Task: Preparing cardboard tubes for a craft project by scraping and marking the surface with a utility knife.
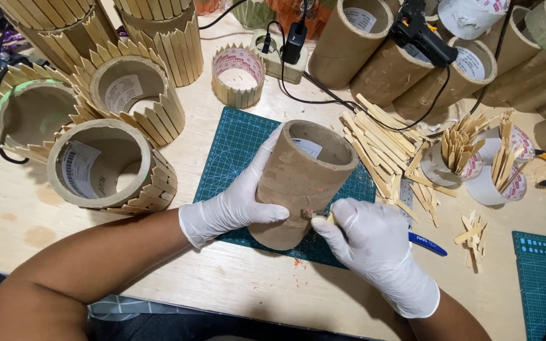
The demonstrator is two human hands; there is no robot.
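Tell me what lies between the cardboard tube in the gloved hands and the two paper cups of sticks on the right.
In the head view, a loose pile of flat wooden sticks lies between the cardboard tube and the paper cups.

Matt cardboard tube (301,183); smooth latex-gloved hands (374,246)

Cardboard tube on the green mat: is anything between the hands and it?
Nothing visible. The left hand grips the cardboard tube directly, and the right hand presses a small tool against its side, over the green cutting mat.
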